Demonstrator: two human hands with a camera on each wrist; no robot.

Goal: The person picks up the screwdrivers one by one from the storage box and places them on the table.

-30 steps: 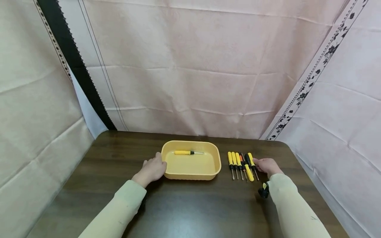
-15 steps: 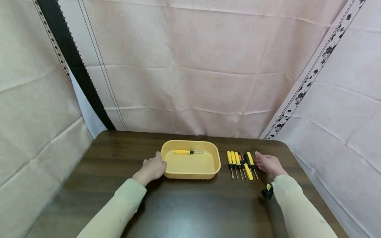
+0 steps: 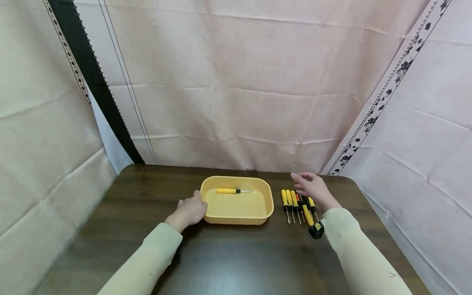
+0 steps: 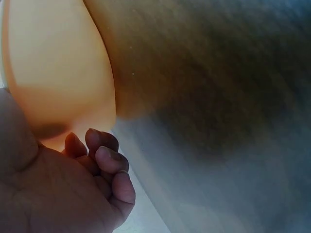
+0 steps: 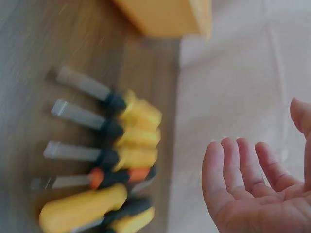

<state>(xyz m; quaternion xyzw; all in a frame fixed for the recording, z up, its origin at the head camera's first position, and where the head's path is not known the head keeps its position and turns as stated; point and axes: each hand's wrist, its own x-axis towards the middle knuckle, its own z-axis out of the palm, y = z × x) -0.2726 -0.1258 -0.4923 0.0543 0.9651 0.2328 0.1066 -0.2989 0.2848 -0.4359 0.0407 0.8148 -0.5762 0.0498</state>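
Observation:
A yellow plastic basin [image 3: 236, 220] stands on the table with one yellow-handled screwdriver [image 3: 226, 191] lying inside it. My left hand [image 3: 188, 211] grips the basin's left edge; in the left wrist view its fingers [image 4: 112, 160] curl beside the basin wall. My right hand [image 3: 314, 189] is raised over the far end of a row of several screwdrivers [image 3: 289, 200] to the right of the basin. Its fingers [image 5: 248, 165] extend loosely with nothing held. Most handles are yellow and black; one screwdriver [image 5: 97, 178] is orange and black. The hand partly covers the rightmost ones in the head view.
The dark wooden table [image 3: 239, 258] ends at a pale hanging cloth [image 3: 236, 102] along the back. More cloth [image 3: 420, 164] hangs along the right side. A small black device [image 3: 316, 230] is strapped at my right wrist.
My right hand first drew back right from the rightmost screwdriver, then rose and moved left and away over the row. The left hand and basin stay in place.

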